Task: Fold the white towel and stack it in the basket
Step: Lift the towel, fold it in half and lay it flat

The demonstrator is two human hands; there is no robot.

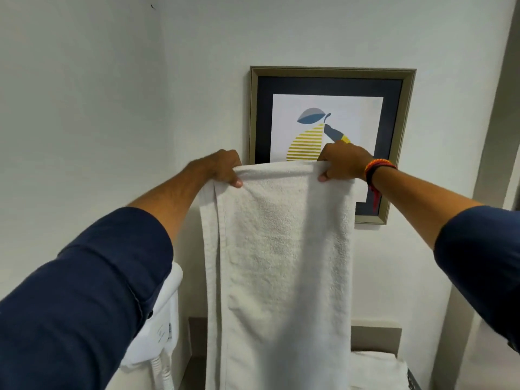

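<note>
The white towel (281, 263) hangs in front of me, doubled lengthwise, its lower end running out of the bottom of the view. My left hand (225, 168) grips the towel's top left corner. My right hand (344, 163), with a red and black band at the wrist, grips the top right corner. Both arms are stretched forward at chest height in dark blue sleeves. At the bottom right, a dark basket edge (413, 381) shows beside folded white towels (377, 367); most of the basket is hidden.
A framed pear picture (332, 88) hangs on the white wall right behind the towel. A white wall-mounted hair dryer (164, 327) with a coiled cord sits at the lower left. A beige ledge (377, 337) runs behind the towels.
</note>
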